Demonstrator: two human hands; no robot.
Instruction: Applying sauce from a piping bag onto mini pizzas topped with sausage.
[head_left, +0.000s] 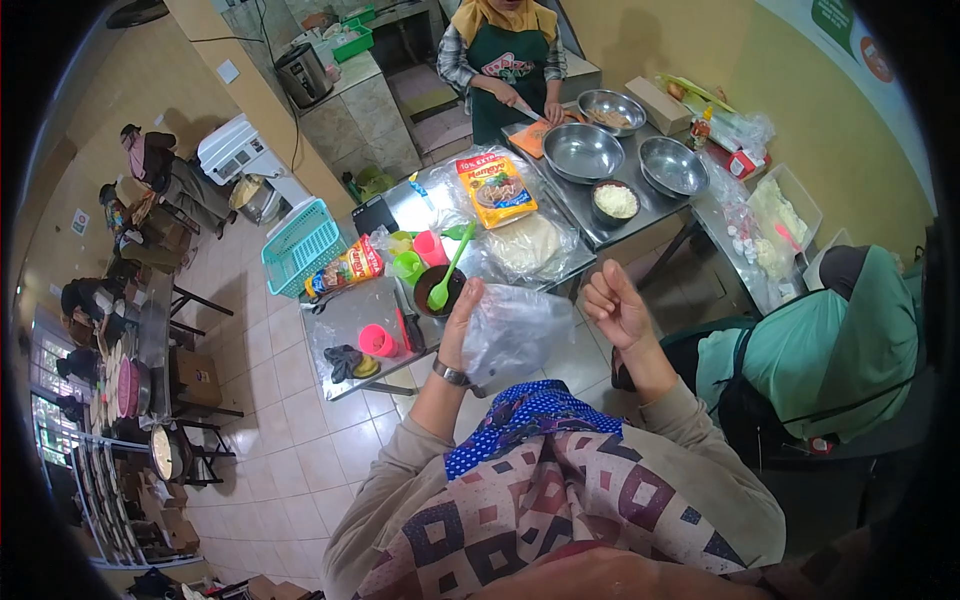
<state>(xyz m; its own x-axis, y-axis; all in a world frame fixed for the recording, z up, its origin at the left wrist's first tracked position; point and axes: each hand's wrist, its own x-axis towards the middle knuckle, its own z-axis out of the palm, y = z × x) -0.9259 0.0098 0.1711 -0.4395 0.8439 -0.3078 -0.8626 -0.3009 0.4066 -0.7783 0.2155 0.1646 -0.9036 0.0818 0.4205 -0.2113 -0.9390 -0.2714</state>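
Observation:
My left hand (459, 319) holds a clear plastic bag (514, 330) in front of my chest. To the right of the bag my right hand (619, 304) is raised with its fingers curled; whether something thin is pinched in them is not clear. Beyond my hands, a green spoon (452, 274) stands in a dark bowl (430, 289) beside a green cup (409, 266) and a pink cup (430, 247). A mayonnaise pouch (496, 191) lies on plastic next to round flat dough (523, 244) in clear film.
A co-worker (510, 67) cuts something orange with a knife across the steel table (574, 214), near several metal bowls (583, 150). A person in green (802, 345) sits close at my right. A turquoise basket (302, 247) stands at the left table's edge.

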